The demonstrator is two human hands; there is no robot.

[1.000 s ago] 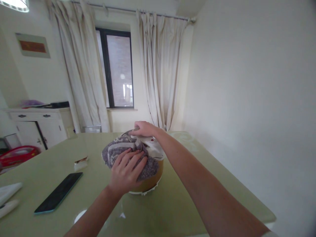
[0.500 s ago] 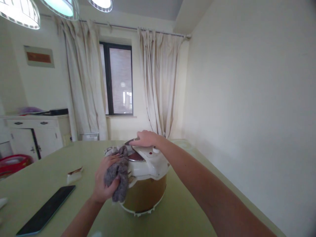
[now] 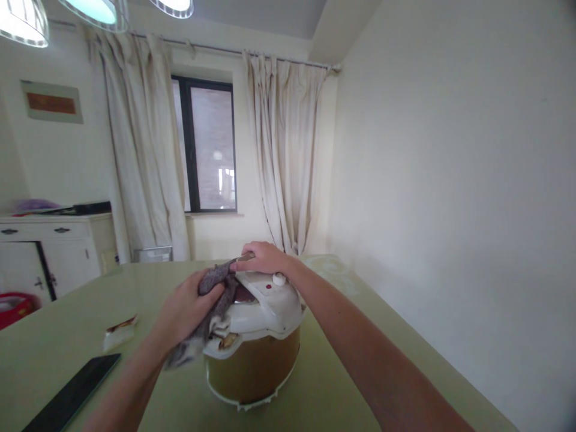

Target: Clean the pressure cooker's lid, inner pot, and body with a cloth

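A round countertop cooker (image 3: 254, 375) with a brownish, glossy body stands on the table. Its white lid (image 3: 261, 321) carries a small white knob (image 3: 279, 279), a red dot and a dark window. My left hand (image 3: 191, 309) is closed around a crumpled grey cloth (image 3: 220, 279). The cloth lies against the upper left of the lid, and its lower end hangs beside the cooker. On the far top of the lid, my right hand (image 3: 261, 258) curls over a raised, handle-like part, with most of its fingers hidden.
On the light green table (image 3: 351, 360) a dark flat tablet-like object (image 3: 72, 393) lies at the left, near a small white packet (image 3: 119, 333). Behind it stand a white cabinet (image 3: 67, 252) and a red basin (image 3: 18, 309). A wall (image 3: 450, 180) runs along the right.
My left hand has moved the cloth from the lid's left side up towards the top, near my right hand. My view has turned slightly right; my right hand stays on the lid.
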